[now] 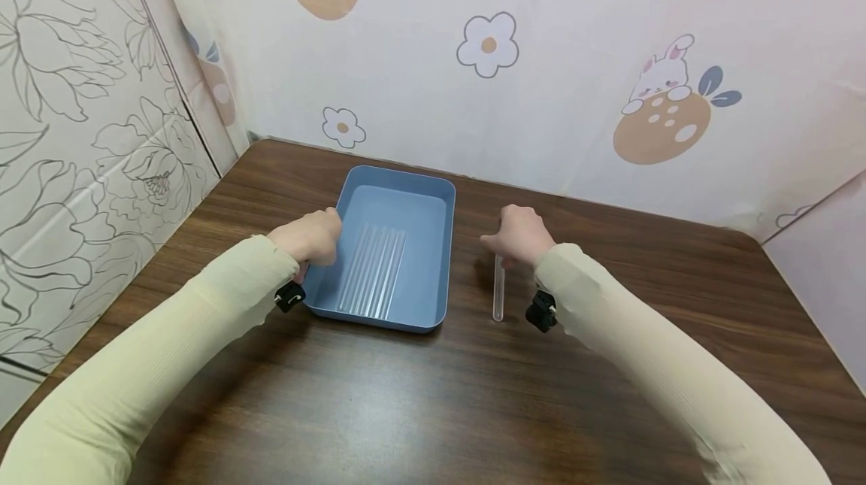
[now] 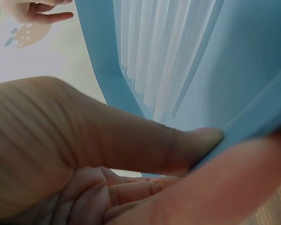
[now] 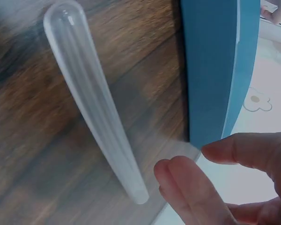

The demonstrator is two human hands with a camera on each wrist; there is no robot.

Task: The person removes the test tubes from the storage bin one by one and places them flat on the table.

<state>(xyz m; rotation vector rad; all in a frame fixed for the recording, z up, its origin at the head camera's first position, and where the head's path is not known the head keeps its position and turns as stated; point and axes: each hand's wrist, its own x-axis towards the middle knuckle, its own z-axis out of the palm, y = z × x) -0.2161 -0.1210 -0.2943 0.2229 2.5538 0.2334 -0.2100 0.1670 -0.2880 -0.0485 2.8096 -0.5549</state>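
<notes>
Pinched tray edge (image 1: 446,259), gap, lone tube (image 1: 498,291)

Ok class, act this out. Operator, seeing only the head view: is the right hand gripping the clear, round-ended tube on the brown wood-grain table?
Observer: No. The right wrist view shows the right hand with thumb and fingertips apart, nothing between them.
Operator: The hand hides the far end of the clear, round-ended tube. Is it covered?
Observer: No, the right wrist view shows that end uncovered, beside the fingertips.
Operator: How does the left hand hold the blue rectangular tray?
Observer: The left wrist view shows the side wall pinched between left thumb and forefinger.
</notes>
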